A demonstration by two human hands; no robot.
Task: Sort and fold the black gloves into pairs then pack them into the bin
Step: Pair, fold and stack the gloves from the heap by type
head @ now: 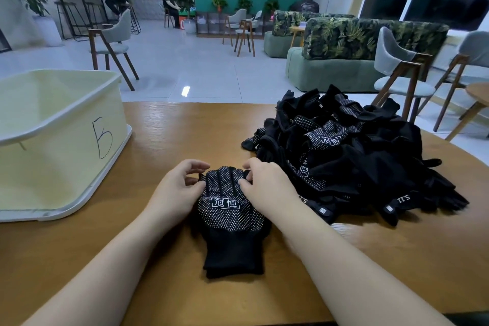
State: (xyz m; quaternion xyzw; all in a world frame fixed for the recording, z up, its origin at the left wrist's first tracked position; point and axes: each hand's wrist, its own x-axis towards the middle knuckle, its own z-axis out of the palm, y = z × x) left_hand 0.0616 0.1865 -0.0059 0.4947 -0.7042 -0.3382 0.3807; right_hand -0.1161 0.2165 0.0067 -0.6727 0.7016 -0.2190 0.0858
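Note:
A black glove with white grip dots (pixel 230 217) lies flat on the wooden table, cuff toward me, fingers pointing away; a second glove seems to lie under it. My left hand (pixel 176 188) pinches the glove's finger end on the left side. My right hand (pixel 264 185) pinches the finger end on the right side. A heap of several more black gloves (pixel 352 156) sits to the right, close to my right wrist. The pale bin (pixel 60 167), marked with a hand-drawn letter, stands at the left; what I can see of its inside holds nothing.
The wooden table (pixel 185 130) ends at a far edge just beyond the heap. Chairs (pixel 399 79) stand behind the table at the right, another chair (pixel 111 45) at the left, and green sofas (pixel 338 61) further back. Other people sit far away.

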